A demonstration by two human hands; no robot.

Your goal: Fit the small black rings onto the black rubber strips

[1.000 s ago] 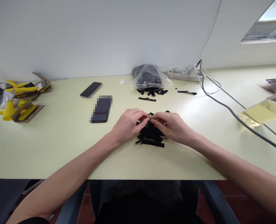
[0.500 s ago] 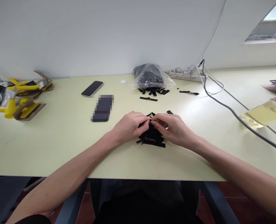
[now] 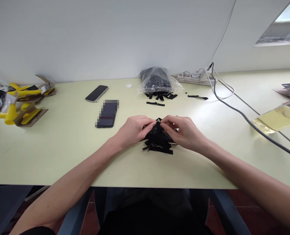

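Above a heap of black fabric strips (image 3: 159, 140), my left hand (image 3: 138, 129) pinches the left part of a small black strip (image 3: 158, 122) between thumb and index finger. My right hand (image 3: 180, 130) pinches the same strip from the right, its fingertips slightly apart from the left ones. Fine detail of the strip is too small to make out. Under the fingers the heap is partly covered, with flat strips sticking out at its front edge.
Behind the heap lies a clear plastic bag (image 3: 157, 80) of black pieces, with loose strips at its mouth. Two phones (image 3: 97, 93) lie to the left, beyond them yellow objects in cardboard (image 3: 24, 101). A power strip (image 3: 191, 78) and a grey cable (image 3: 245, 120) are on the right.
My fingertips have moved a little apart, so a short stretch of the black strip shows between them. More of the heap is visible below.
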